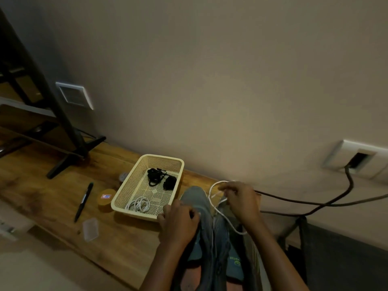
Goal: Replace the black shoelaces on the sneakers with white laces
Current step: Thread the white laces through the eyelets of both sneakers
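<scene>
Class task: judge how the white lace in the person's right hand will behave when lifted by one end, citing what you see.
The white lace probably flops: it loops and sags from the right hand toward the sneaker. Likely light, since a mere pinch holds it. Being thin, it could slip from a loose pinch.

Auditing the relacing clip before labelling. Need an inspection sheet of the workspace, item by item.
Surface: wooden desk, set against the wall.
Job's things: blue-grey sneakers side by side under the hands; white lace looped above them; cream basket holds black laces and a white coil, probably the second lace.
Clutter: pen, round yellow tub and clear plastic case, all left of the basket.
Hands: left hand grips a sneaker; right hand pinches the white lace.
Cables: dark cable runs from the wall socket.
Surroundings: black monitor stand at left; beige wall.
</scene>
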`<state>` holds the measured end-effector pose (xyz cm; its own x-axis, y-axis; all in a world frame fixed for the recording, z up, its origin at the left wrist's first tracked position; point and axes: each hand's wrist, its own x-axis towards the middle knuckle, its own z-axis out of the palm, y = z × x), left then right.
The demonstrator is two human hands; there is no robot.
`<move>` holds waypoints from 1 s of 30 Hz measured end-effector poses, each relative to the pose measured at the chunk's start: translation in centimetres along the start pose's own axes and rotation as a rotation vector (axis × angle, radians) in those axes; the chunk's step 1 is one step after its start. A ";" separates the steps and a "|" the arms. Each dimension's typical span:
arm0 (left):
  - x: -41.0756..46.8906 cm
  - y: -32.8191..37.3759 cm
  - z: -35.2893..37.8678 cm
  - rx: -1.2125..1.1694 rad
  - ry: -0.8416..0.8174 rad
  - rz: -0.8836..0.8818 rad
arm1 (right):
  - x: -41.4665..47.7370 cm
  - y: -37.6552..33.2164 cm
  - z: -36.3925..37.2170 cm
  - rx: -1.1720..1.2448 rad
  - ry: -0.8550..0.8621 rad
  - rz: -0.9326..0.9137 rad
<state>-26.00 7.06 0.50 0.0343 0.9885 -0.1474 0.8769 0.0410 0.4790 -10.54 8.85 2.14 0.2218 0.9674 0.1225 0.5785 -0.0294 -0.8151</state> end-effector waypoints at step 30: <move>-0.3 0.7 0.2 0.104 -0.016 0.009 | -1.6 1.9 3.8 -0.170 -0.332 -0.034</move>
<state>-25.25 6.78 0.69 0.0490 0.9862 -0.1580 0.9215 0.0164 0.3881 -12.76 8.25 -1.79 -0.0502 0.9966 -0.0654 0.7096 -0.0105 -0.7045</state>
